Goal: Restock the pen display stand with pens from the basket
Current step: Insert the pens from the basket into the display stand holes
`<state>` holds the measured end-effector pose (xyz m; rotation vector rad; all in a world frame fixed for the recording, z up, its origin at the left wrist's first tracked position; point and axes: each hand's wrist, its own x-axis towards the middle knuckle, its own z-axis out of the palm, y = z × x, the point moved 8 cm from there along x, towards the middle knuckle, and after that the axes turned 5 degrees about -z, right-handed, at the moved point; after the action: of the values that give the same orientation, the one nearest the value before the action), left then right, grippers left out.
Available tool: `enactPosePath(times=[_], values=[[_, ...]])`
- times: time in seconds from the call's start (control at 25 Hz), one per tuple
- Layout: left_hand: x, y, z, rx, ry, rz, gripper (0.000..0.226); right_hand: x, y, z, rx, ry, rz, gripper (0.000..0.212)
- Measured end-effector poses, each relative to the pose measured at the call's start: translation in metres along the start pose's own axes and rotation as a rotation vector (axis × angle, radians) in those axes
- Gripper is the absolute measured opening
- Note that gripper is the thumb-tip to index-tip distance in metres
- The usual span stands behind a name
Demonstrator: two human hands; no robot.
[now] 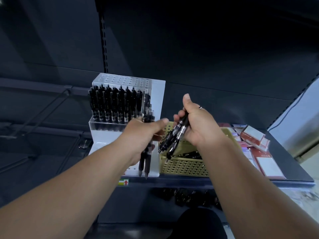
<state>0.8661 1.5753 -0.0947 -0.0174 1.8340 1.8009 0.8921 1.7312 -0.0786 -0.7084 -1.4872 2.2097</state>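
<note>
Stock in both fists, up over the front of the dark shelf (224, 182). Grips a pair of pens (145, 163) in the left hand (143, 133), fingers curled round the black barrels, thumb stretched out to the right, tips pointing straight down in front of the low white step of the display stand (156, 94). Clutches a thicker bundle of pens (172, 140) in the right hand (196, 125), fingers wrapped round the upper ends, thumb raised, tips slanting down and left over the basket (183, 167). Wears a ring (200, 107) on that right hand. Hands close together, not touching. Behind the left hand: stand upright, back rows packed with stocked pens (112, 106), clear holed panel above them. Just beside the stand, to its right: tan perforated basket, a few loose pens (189, 154) lying inside. Further right on the shelf, red-and-white packs (255, 137) in a loose heap. Small label with a red arrow (123, 182) on the shelf's front edge.
</note>
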Motion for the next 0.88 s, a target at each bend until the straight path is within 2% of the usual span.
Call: enactPosePath(times=[0.08,0.28,0.44,0.6,0.68,0.72,0.8,0.88], values=[[-0.01,-0.006,-0.007,0.116,-0.002,0.024,0.043,-0.006,0.013,0.007,-0.086,0.045,0.011,0.034],[-0.022,-0.008,-0.018,0.267,-0.068,0.098,0.028,-0.011,0.03,0.028,-0.304,0.149,0.042,0.048],[-0.023,-0.008,-0.03,0.291,-0.049,0.129,0.023,-0.023,0.041,0.05,-0.331,0.107,0.108,0.049],[-0.022,-0.014,-0.044,0.236,-0.045,0.126,0.018,-0.032,0.047,0.057,-0.142,0.037,0.102,0.045],[-0.018,-0.022,-0.056,0.138,-0.038,0.08,0.017,-0.03,0.042,0.049,-0.072,0.091,0.071,0.022],[-0.017,-0.028,-0.062,0.073,-0.03,0.042,0.015,-0.03,0.04,0.045,-0.014,0.127,0.068,0.017],[-0.014,-0.038,-0.073,-0.02,-0.005,-0.007,0.011,-0.033,0.041,0.038,0.143,0.185,0.098,0.02],[-0.012,-0.047,-0.079,-0.086,0.02,-0.041,0.01,-0.036,0.047,0.037,0.334,0.203,0.125,0.012]])
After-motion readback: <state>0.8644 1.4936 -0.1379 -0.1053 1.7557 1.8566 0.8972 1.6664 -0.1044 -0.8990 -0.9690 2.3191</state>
